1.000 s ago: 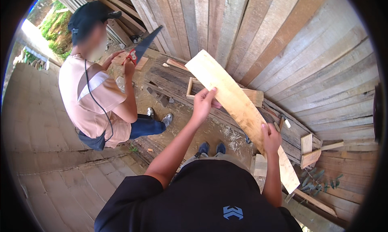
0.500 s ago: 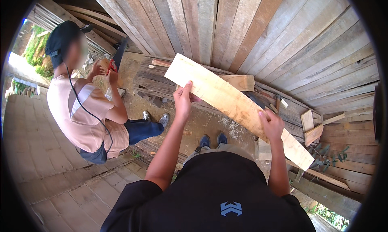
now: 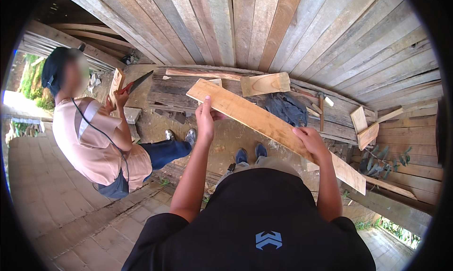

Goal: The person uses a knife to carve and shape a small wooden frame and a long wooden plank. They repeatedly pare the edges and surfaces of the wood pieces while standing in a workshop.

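A long, pale wooden board (image 3: 257, 117) is held out in front of me, slanting from upper left down to lower right. My left hand (image 3: 206, 117) grips its near edge close to the far-left end, thumb on top and fingers underneath. Toward the other end, my right hand (image 3: 311, 142) is closed on the board, its thumb also on the upper face. Behind the board stands a weathered plank bench (image 3: 177, 89). On it lie a short wooden block (image 3: 265, 84) and a crumpled dark plastic bag (image 3: 287, 109).
At the left, a co-worker (image 3: 89, 134) holds a piece of wood (image 3: 116, 84) and a red-handled saw (image 3: 137, 82). A plank wall (image 3: 264, 30) rises behind the bench. Joined wood pieces (image 3: 367, 131) and a leafy sprig (image 3: 382, 162) are at the right.
The board has tipped, so its upper face looks darker and its left end sits lower. More of the bench, block and bag shows. The co-worker's saw and wood have come into clearer view.
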### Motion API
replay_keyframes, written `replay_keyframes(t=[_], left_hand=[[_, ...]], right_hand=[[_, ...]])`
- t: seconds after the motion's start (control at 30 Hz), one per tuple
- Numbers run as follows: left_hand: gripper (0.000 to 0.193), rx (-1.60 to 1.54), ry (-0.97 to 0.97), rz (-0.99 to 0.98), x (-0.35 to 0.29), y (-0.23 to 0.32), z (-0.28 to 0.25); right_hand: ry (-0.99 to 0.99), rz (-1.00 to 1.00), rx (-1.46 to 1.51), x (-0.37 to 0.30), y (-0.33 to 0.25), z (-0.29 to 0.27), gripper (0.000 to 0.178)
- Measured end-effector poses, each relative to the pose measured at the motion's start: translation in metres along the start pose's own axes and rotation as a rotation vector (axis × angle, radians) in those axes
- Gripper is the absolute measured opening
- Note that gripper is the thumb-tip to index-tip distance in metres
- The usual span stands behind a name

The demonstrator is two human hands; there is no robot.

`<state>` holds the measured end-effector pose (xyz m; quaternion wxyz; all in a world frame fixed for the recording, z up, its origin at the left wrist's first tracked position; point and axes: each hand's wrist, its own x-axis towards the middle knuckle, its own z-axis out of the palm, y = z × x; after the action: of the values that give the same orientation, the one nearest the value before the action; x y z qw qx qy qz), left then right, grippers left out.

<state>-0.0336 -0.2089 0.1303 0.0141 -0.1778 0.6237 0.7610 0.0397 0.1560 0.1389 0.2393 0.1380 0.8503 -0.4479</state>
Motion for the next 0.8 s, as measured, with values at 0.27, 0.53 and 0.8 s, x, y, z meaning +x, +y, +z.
replay_keyframes(t=[0.27, 0.53, 0.8], left_hand=[[0.055, 0.0, 0.021, 0.005, -0.007, -0.009, 0.005], [0.054, -0.002, -0.004, 0.026, -0.013, -0.007, 0.008], [0.048, -0.06, -0.16, 0.022, -0.014, -0.008, 0.004]], right_hand=[[-0.061, 0.056, 0.033, -0.001, 0.009, 0.002, 0.052], [-0.098, 0.04, -0.008, 0.005, 0.011, -0.005, 0.052], [-0.045, -0.011, 0.062, 0.013, 0.028, -0.003, 0.051]])
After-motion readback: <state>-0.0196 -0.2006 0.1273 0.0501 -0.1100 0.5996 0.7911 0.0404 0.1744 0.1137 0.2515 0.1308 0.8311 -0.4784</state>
